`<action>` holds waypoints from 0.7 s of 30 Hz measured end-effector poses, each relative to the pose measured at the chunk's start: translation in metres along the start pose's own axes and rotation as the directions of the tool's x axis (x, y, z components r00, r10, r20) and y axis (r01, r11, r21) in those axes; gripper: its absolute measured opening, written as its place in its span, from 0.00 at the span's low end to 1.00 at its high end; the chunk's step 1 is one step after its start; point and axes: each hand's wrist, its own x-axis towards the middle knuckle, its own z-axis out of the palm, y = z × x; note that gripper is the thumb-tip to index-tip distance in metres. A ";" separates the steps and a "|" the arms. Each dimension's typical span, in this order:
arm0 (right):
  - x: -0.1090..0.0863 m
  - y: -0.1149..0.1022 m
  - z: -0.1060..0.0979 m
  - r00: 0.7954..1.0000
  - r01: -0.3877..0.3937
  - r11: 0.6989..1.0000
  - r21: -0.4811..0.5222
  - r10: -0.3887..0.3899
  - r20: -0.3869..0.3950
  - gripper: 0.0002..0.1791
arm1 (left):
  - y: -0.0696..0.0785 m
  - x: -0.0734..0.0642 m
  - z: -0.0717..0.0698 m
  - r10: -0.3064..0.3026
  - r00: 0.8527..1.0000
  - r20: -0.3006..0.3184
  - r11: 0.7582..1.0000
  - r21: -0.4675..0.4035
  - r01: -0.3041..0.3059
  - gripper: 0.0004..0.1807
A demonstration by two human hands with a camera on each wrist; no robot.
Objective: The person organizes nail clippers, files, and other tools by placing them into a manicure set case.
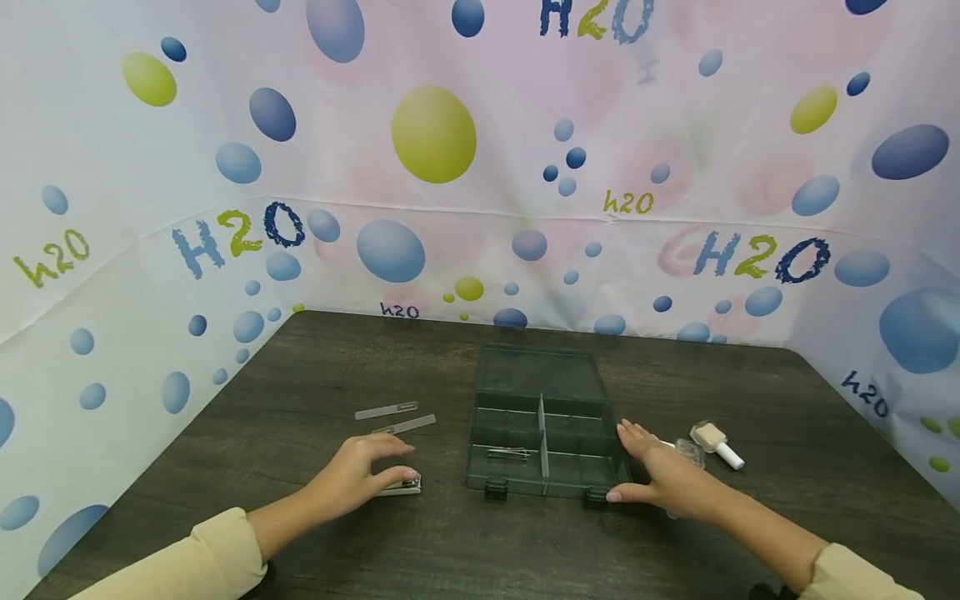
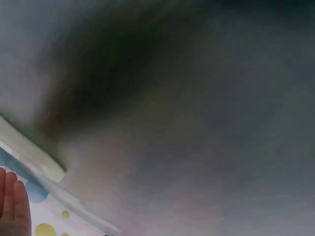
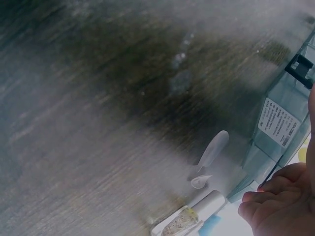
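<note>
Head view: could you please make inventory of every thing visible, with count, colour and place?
compartment box: one, dark translucent, mid-table, lid open
latches: two, black, box's front edge
thin metal pieces: count unclear, silvery, front-left compartment
flat strips, likely nail files: two, pale grey, left of box
nail clipper: one, silvery, at left thumb
nail polish bottle: one, cream with white cap, right of box
second bottle: one, clear, partly behind right hand
table: one, dark brown, beneath these things
backdrop: white with coloured dots and H2O print, behind table
sleeves: two, pale yellow, bottom corners
left hand: one, bare, beside clipper
right hand: one, bare, at box's right side
</note>
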 end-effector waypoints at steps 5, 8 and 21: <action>0.000 0.000 0.000 1.000 -0.006 1.000 0.000 0.006 0.008 0.56 | -0.005 -0.010 -0.004 -0.020 1.000 0.000 1.000 -0.004 0.020 0.23; 0.000 0.000 -0.001 1.000 -0.004 1.000 -0.001 0.004 0.009 0.56 | -0.009 -0.015 -0.006 -0.034 0.999 0.010 0.999 -0.008 0.034 0.23; 0.000 -0.002 -0.001 1.000 -0.007 1.000 0.002 0.007 0.011 0.56 | -0.021 -0.028 -0.009 -0.022 1.000 0.012 0.999 0.030 0.022 0.20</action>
